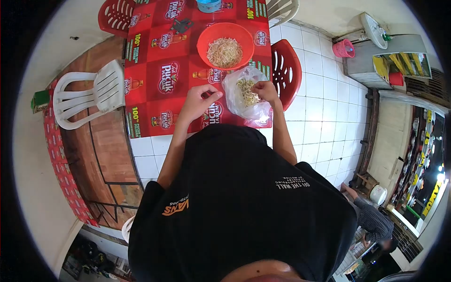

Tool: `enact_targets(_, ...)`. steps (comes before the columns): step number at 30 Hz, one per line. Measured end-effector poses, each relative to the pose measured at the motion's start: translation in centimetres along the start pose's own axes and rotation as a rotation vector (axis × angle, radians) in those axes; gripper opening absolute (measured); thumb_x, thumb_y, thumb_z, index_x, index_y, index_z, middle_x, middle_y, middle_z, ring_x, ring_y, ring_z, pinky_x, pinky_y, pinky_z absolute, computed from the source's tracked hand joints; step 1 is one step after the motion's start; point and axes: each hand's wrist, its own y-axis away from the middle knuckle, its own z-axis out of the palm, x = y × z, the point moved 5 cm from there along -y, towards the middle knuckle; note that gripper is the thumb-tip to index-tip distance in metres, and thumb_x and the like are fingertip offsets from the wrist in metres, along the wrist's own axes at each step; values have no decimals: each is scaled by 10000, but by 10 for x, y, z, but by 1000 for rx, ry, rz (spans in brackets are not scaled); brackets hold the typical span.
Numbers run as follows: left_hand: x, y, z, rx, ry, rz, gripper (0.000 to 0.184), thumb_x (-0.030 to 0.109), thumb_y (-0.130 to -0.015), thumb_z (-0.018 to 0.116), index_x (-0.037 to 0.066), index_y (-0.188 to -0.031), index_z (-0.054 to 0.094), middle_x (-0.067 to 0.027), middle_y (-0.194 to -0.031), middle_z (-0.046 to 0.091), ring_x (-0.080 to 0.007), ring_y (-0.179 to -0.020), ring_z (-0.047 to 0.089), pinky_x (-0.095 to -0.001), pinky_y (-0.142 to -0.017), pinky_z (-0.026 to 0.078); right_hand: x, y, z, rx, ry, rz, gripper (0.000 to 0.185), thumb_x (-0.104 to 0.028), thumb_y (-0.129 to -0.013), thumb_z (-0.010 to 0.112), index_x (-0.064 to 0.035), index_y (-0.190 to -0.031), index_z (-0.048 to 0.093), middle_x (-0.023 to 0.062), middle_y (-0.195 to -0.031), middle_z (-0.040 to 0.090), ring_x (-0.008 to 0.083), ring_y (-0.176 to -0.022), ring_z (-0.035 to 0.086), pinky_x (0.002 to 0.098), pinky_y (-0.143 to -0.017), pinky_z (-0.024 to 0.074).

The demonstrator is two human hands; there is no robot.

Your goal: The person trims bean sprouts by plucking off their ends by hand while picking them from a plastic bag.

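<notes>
A clear plastic bag (233,99) lies open near the table's front edge, with bean sprouts (247,92) heaped inside. My right hand (267,92) is at the bag's right side, its fingers closed together on sprouts at the edge of the heap. Left of the bag, my left hand (201,100) hovers above the table with curled fingers and the thumb close to the index finger. Anything between those fingertips is too small to make out. Behind the bag stands an orange-red bowl (203,38) holding a pile of pale bean sprouts (224,52).
A red printed cloth (150,89) covers the table. At its far end are a blue container (209,5) and a dark object (182,26). A red chair (287,70) stands right, a white chair (89,94) left. Another person (373,218) is far off at lower right.
</notes>
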Motion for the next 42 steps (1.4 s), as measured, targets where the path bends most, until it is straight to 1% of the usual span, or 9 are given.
enact_targets(4,28,-3,1,-137,-72,31,154,146,-935,709,2,-985,726,-12,-836,711,-58,-683,609,-244,-598,509,-73,36,-5,-130,-384,-134,74,-35,-866,727,11,-924,724,6,-726,665,43,-544,543,203,-478,424)
enact_targets(8,60,-2,-4,-195,-92,28,186,141,-928,712,-4,-1044,726,-35,-877,737,-66,-709,633,-241,-611,510,-148,70,-5,-209,-540,-306,76,3,-860,738,15,-934,725,16,-783,686,45,-575,549,198,-514,424)
enact_targets(14,86,5,-3,-38,15,134,169,142,-927,720,8,-1029,729,-27,-907,739,-55,-745,636,-229,-625,486,-202,94,22,-291,-681,-477,136,-56,-833,807,-33,-956,755,-6,-794,696,25,-640,558,195,-532,401)
enact_targets(20,88,19,-12,121,129,106,129,110,-899,747,14,-982,728,-10,-874,717,-42,-764,623,-201,-630,464,-220,104,29,-271,-640,-512,104,-58,-865,777,-30,-961,753,-24,-771,678,14,-634,538,197,-535,394)
enact_targets(25,104,28,-25,229,-48,177,97,84,-868,765,31,-945,740,-7,-827,694,-39,-713,590,-200,-598,430,-232,112,25,-249,-549,-533,83,-65,-885,756,-22,-956,746,-38,-779,666,-2,-653,525,186,-557,393)
enact_targets(29,117,32,-29,230,-149,275,89,79,-856,773,39,-931,745,-7,-812,684,-40,-687,570,-205,-569,411,-242,116,25,-243,-492,-570,72,-69,-892,749,-28,-951,745,-53,-789,659,-15,-694,519,179,-591,400)
enact_targets(32,124,34,-29,220,-154,252,91,74,-858,770,39,-937,745,-6,-803,676,-36,-695,570,-207,-570,421,-246,121,24,-248,-484,-564,55,-60,-897,735,-30,-942,739,-62,-779,643,-14,-708,516,181,-605,406)
enact_targets(38,119,33,-21,201,-57,194,90,75,-872,762,29,-947,741,-14,-814,676,-51,-695,596,-215,-584,446,-243,123,29,-231,-489,-549,33,-45,-902,705,-25,-929,700,-64,-757,610,-16,-654,489,181,-568,375)
enact_targets(42,121,33,-20,263,-6,282,110,28,-833,782,21,-939,751,-46,-837,686,-78,-668,576,-223,-585,435,-246,129,34,-339,-663,-490,62,-72,-921,677,-10,-922,680,-41,-743,592,5,-602,472,190,-522,345)
